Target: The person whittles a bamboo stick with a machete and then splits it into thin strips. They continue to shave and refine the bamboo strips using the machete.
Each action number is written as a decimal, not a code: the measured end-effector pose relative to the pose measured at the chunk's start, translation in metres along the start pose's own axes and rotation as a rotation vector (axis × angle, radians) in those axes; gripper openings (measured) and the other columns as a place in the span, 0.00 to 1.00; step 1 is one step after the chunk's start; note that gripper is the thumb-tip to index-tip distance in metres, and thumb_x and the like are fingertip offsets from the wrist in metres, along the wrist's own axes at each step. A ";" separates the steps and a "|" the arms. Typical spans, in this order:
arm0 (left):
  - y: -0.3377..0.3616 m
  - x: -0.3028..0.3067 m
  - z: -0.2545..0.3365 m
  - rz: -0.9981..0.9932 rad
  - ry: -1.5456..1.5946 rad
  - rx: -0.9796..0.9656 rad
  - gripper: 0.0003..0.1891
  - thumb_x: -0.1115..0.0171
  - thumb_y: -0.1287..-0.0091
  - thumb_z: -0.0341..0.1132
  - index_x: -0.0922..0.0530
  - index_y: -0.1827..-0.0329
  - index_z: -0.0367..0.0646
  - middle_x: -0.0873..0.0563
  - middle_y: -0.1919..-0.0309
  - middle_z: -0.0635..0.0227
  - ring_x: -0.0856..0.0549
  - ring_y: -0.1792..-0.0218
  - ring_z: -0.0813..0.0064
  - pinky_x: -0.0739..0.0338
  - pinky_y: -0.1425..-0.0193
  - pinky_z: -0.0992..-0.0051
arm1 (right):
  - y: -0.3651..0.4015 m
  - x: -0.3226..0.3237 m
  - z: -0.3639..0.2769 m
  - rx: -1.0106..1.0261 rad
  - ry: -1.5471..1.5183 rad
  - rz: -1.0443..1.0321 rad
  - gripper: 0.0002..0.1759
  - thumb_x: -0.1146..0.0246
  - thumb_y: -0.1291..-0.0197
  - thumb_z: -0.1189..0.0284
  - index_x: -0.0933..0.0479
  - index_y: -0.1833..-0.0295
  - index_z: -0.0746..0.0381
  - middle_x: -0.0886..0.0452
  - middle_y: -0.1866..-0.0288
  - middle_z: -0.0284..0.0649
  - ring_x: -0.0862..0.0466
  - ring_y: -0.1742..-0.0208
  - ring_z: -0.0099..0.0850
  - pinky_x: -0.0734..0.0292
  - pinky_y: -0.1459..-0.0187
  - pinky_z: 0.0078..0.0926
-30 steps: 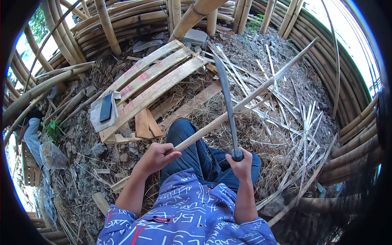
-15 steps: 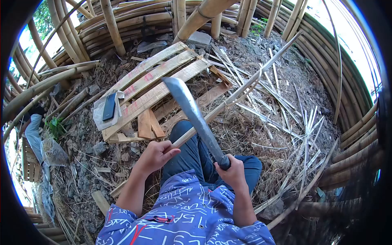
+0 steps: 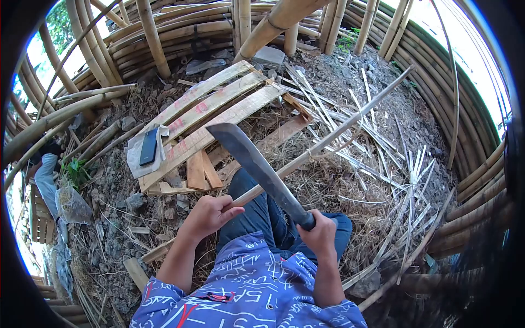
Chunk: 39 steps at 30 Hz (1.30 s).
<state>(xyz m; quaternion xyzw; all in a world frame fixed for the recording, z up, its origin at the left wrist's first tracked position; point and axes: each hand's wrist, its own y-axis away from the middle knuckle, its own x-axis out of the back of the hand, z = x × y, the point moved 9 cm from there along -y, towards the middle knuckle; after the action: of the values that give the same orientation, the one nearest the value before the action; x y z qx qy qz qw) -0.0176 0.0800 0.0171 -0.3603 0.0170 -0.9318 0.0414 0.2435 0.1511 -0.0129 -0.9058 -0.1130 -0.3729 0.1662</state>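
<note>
My left hand is wrapped round the near end of a long, pale bamboo stick that slopes up and away to the right. A thin shaving curls off its side. In my right hand is the black handle of a machete, its broad dark blade pointing up and left with a hooked tip. Partway along, the blade crosses over the stick above my bent knees. Beneath the stick's middle lies dry, fibrous litter.
A slatted wooden pallet lies ahead, with a phone on a pale wrapper at its left corner. Thin split strips are scattered on the right. Bamboo poles enclose the space. At far left, part of a person shows.
The machete has turned so more of its flat shows, and its tip has moved left and lower. The stick's far end has dropped slightly and shifted right.
</note>
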 end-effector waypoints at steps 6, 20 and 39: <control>0.005 0.010 0.002 0.004 -0.022 -0.030 0.19 0.32 0.35 0.48 0.20 0.69 0.39 0.25 0.84 0.57 0.25 0.82 0.59 0.29 0.75 0.67 | -0.015 0.049 0.041 -0.141 0.177 0.171 0.13 0.28 0.58 0.72 0.21 0.65 0.60 0.18 0.74 0.48 0.16 0.68 0.50 0.23 0.65 0.41; 0.001 0.001 -0.007 -0.065 0.094 0.047 0.25 0.40 0.28 0.51 0.23 0.71 0.35 0.29 0.86 0.56 0.32 0.84 0.69 0.33 0.77 0.69 | 0.000 0.054 0.043 -0.077 0.154 0.367 0.13 0.28 0.58 0.74 0.20 0.64 0.62 0.17 0.72 0.48 0.16 0.68 0.49 0.23 0.65 0.39; -0.018 0.010 0.001 0.047 -0.005 0.059 0.24 0.37 0.30 0.50 0.23 0.72 0.34 0.28 0.85 0.61 0.30 0.81 0.77 0.33 0.75 0.72 | 0.010 0.058 0.050 -0.073 -0.131 0.316 0.15 0.26 0.61 0.73 0.19 0.64 0.62 0.17 0.74 0.48 0.14 0.70 0.45 0.22 0.67 0.34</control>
<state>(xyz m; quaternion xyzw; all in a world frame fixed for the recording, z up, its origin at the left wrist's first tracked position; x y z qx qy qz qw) -0.0254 0.0968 0.0260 -0.3607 -0.0022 -0.9297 0.0740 0.3193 0.1664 -0.0071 -0.9401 0.0338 -0.2864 0.1819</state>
